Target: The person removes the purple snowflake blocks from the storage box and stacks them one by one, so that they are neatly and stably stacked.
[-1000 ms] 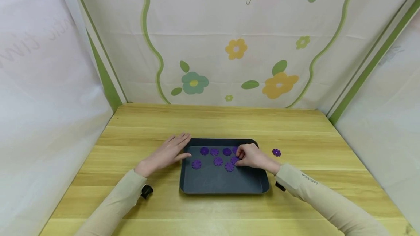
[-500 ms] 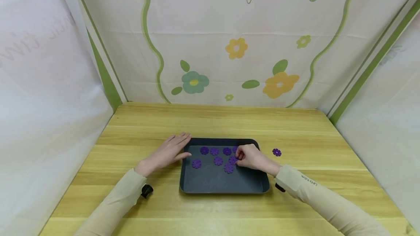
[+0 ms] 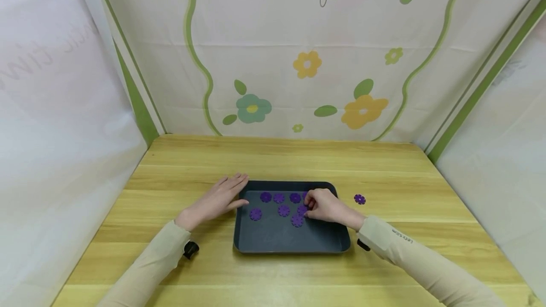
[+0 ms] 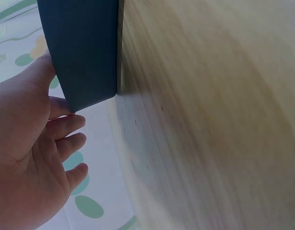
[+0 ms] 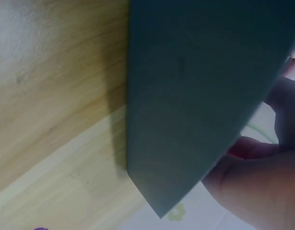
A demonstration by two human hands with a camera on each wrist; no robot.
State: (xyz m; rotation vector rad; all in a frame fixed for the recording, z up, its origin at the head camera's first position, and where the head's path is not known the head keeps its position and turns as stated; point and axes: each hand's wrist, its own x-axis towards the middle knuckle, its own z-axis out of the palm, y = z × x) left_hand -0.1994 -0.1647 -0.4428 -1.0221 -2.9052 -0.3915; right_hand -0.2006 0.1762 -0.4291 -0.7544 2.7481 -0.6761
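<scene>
Several purple notched flower-shaped discs (image 3: pixel 255 214) lie in a dark grey tray (image 3: pixel 290 245). At the tray's back left corner my left hand (image 3: pixel 216 202) rests with fingers extended and the thumb over the rim. The left wrist view shows this hand (image 4: pixel 27 143) against the tray's outer wall (image 4: pixel 85 48). My right hand (image 3: pixel 326 205) reaches over the right side, its thumb and fingertips pinching a purple disc (image 3: pixel 302 210). Just below, another disc (image 3: pixel 296 221) overlaps it in the head view. In the right wrist view the tray wall (image 5: pixel 185 105) hides the fingertips.
A single purple disc (image 3: pixel 359 199) lies on the wooden table (image 3: pixel 179 155), right of the tray. White cloth walls (image 3: pixel 273 60) with printed flowers enclose the table at the back and sides.
The pinched disc has shifted slightly left, and the disc below it has slid slightly toward the tray's front. My left hand has stayed at the corner.
</scene>
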